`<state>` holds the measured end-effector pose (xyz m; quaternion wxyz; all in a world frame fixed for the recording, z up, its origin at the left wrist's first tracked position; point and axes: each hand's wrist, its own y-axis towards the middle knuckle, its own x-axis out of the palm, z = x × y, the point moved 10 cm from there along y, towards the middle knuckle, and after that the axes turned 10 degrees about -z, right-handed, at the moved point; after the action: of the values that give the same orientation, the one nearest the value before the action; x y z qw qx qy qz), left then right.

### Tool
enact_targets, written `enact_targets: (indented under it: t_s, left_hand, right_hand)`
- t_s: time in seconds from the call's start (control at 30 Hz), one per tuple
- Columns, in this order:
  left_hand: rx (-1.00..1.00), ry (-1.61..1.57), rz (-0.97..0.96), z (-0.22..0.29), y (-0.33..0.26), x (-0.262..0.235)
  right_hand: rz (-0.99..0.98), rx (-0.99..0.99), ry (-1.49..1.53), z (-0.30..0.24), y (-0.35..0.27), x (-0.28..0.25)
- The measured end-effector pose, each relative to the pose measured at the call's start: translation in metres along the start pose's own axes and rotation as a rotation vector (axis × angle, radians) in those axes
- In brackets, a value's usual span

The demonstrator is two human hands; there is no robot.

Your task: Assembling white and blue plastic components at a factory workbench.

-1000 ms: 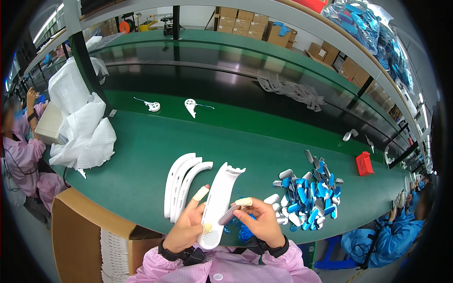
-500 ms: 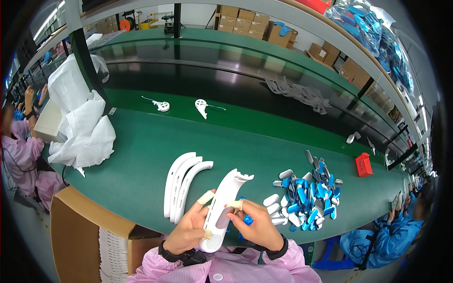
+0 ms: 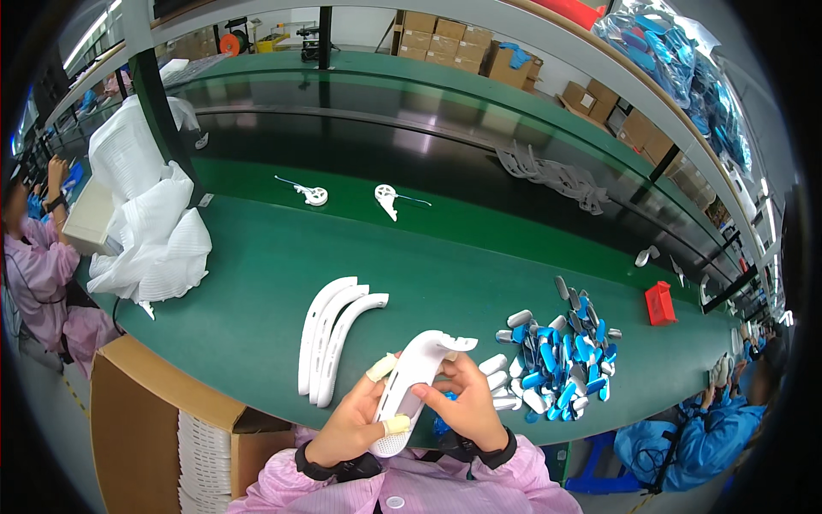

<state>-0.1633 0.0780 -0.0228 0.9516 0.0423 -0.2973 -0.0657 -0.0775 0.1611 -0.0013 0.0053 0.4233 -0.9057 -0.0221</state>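
Note:
A white curved plastic housing point(image 3: 419, 368) is held in front of my chest, between both hands. Side slots and a dotted grille at its lower end show. My left hand point(image 3: 355, 424) is closed round its left side and lower end, with pale covers on some fingertips. My right hand point(image 3: 469, 403) grips the right side, thumb on the surface and fingers partly hidden behind. Left of the housing, several similar white curved shells point(image 3: 330, 343) lie side by side. To the right is a pile of small oval caps point(image 3: 552, 360), blue, white and grey.
A cardboard box point(image 3: 137, 420) with stacked white parts stands at the lower left. White foam wrap point(image 3: 154, 223) bunches by the post. Two white wheel-like parts with wires point(image 3: 385, 197) lie beyond the work surface. A red bin point(image 3: 660, 304) sits right. Co-workers sit on both sides.
The housing has tilted and its top has shifted right. My right fingers have left the grey oval panel on its face and now hold its side. Parts on the far strip have moved right.

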Motion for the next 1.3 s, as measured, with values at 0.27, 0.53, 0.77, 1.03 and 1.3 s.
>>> enact_targets:
  t_s: [0.27, 0.53, 0.77, 1.03, 1.3]
  left_hand:
    - [0.019, -0.023, 0.01, -0.007, 0.001, -0.008]
    - [0.016, -0.228, 0.148, -0.002, 0.003, -0.016]
    - [0.144, -0.133, 0.292, 0.002, 0.0, -0.027]
    - [0.191, 1.375, 0.64, 0.083, -0.033, -0.045]
    - [-0.196, 1.247, 0.56, 0.048, -0.034, -0.082]
  right_hand:
    - [-0.027, 0.041, 0.112, 0.003, 0.009, 0.001]
    - [0.136, -0.169, -0.388, -0.023, -0.01, -0.007]
    - [-0.401, 0.387, 0.067, 0.039, -0.028, 0.042]
    - [0.126, 0.295, 0.488, 0.07, 0.026, -0.067]
    - [0.368, 0.103, -0.185, 0.017, 0.026, -0.169]
